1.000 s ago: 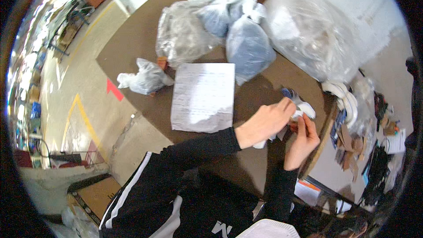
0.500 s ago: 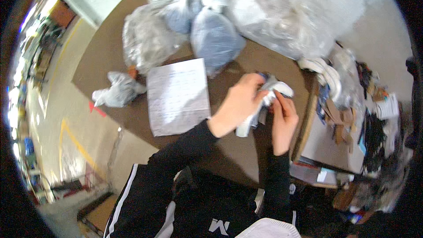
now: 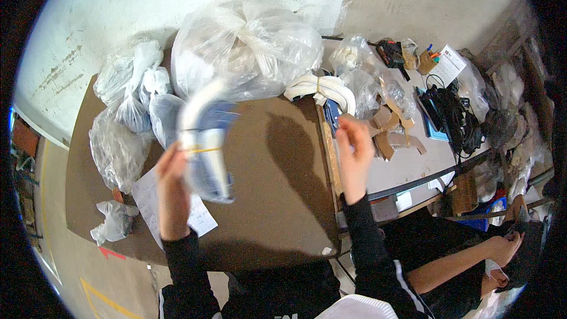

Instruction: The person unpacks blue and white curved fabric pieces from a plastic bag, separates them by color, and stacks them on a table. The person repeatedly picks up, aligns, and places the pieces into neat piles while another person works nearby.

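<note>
My left hand (image 3: 173, 186) is closed on the edge of a curved bundle of white and blue pieces (image 3: 207, 171) with a yellow rubber band round its middle. The bundle is held up over the brown table, and motion blurs its upper end. My right hand (image 3: 355, 156) is raised near the table's right edge, fingers loosely bent and apart, nothing visible in them. Just beyond it lies another banded bundle of white curved pieces (image 3: 322, 87), with blue pieces (image 3: 332, 113) below. A handwritten paper sheet (image 3: 150, 201) lies partly hidden behind my left hand.
Filled plastic bags (image 3: 118, 147) stand along the left, and a large clear bag (image 3: 248, 53) sits by the wall. The side table (image 3: 413, 162) holds brown cardboard pieces (image 3: 387, 119), black cables (image 3: 452, 118) and a calendar (image 3: 447, 65). Another person's arm (image 3: 460, 266) shows at lower right.
My hands were together over a white and grey item; now they are apart. My left hand holds the banded bundle farther left, and the view has swung to the right.
</note>
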`<action>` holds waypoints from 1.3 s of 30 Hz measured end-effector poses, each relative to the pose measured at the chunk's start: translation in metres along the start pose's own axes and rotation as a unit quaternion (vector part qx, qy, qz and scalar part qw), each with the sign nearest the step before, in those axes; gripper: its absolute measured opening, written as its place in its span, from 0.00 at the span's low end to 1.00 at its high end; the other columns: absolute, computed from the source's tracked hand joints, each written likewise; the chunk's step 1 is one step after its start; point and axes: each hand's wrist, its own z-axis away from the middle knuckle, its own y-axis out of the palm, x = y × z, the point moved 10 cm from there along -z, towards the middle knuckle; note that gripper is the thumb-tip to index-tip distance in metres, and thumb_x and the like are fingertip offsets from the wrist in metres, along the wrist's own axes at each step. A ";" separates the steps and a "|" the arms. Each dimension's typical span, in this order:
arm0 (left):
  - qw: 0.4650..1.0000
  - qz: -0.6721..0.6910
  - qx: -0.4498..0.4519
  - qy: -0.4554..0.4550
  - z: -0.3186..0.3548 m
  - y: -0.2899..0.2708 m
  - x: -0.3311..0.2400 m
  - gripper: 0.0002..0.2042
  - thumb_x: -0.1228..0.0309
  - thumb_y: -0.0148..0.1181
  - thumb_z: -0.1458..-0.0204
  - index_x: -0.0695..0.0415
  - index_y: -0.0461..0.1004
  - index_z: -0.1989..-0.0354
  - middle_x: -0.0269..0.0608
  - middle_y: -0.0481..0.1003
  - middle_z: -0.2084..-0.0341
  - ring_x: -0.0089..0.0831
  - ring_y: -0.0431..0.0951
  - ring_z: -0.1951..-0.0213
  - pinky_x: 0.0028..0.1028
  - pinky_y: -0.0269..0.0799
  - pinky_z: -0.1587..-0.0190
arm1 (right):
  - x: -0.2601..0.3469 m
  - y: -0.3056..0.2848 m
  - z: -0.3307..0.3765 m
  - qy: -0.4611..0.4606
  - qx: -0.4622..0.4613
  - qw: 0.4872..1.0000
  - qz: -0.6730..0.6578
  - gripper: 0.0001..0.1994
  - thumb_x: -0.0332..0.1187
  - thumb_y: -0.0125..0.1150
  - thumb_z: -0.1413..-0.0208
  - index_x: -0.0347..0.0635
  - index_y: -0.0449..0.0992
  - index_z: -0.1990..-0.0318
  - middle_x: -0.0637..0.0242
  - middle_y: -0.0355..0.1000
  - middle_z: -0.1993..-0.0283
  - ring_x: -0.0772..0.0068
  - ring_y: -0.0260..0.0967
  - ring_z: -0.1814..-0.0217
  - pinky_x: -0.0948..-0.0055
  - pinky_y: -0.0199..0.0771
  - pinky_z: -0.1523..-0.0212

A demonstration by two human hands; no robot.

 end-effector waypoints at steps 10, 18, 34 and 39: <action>0.858 -0.306 -0.360 0.203 0.080 -0.196 -0.158 0.23 0.63 0.56 0.40 0.66 0.68 0.41 0.45 0.72 0.46 0.31 0.69 0.45 0.29 0.62 0.41 | -0.039 0.117 -0.085 -0.240 0.192 0.867 0.392 0.33 0.36 0.70 0.58 0.48 0.68 0.40 0.57 0.70 0.47 0.54 0.63 0.40 0.51 0.51 0.33; 0.812 -0.433 -0.371 0.122 0.080 -0.322 -0.133 0.24 0.62 0.55 0.39 0.65 0.66 0.40 0.48 0.71 0.44 0.34 0.70 0.45 0.30 0.61 0.41 | -0.039 0.009 -0.129 -0.027 0.012 0.985 -0.173 0.15 0.30 0.59 0.45 0.40 0.73 0.49 0.58 0.74 0.51 0.63 0.71 0.48 0.68 0.69 0.46; 0.810 -0.505 -0.268 0.134 0.026 -0.188 -0.093 0.18 0.68 0.55 0.41 0.63 0.71 0.44 0.47 0.73 0.47 0.34 0.72 0.45 0.32 0.65 0.43 | 0.021 0.069 -0.031 0.273 0.220 0.680 -0.644 0.29 0.51 0.36 0.32 0.38 0.57 0.33 0.48 0.61 0.35 0.57 0.61 0.35 0.61 0.58 0.33; 0.974 -0.192 0.116 0.016 0.008 0.022 -0.002 0.30 0.53 0.54 0.42 0.62 0.65 0.38 0.42 0.66 0.38 0.32 0.61 0.35 0.32 0.49 0.33 | 0.053 0.127 0.040 0.355 0.277 0.721 -0.526 0.26 0.47 0.32 0.30 0.39 0.58 0.33 0.62 0.58 0.31 0.71 0.55 0.30 0.73 0.51 0.32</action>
